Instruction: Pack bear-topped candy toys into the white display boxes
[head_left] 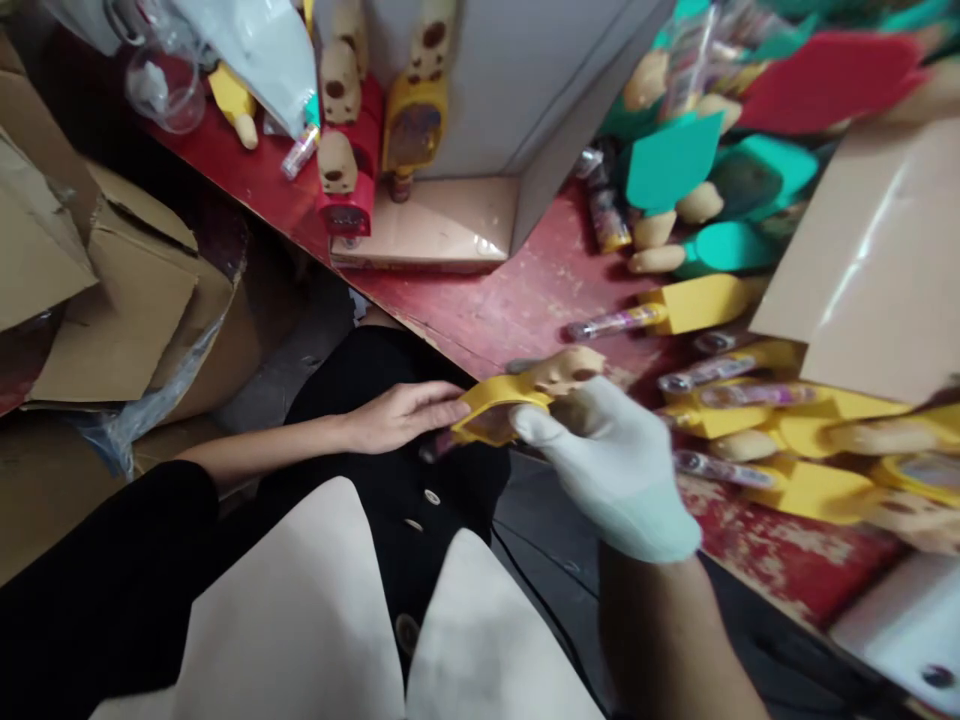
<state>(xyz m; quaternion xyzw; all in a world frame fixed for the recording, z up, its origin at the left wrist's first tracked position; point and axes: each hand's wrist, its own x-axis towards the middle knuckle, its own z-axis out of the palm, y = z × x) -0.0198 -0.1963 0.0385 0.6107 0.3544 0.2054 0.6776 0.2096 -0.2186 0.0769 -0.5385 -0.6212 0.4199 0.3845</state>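
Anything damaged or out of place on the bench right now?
The red bench top has worn, flaking paint near its front edge. Yellow toys lie in a loose heap beside it. Nothing looks spilled.

Yellow toy [495, 410] glossy plastic, glove [615, 470] knit cloth, table [510, 300] worn red wood.

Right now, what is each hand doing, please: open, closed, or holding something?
Left hand: bare, fingers on the end of the yellow dog-head toy.
Right hand: in a white glove, closed around the same toy.
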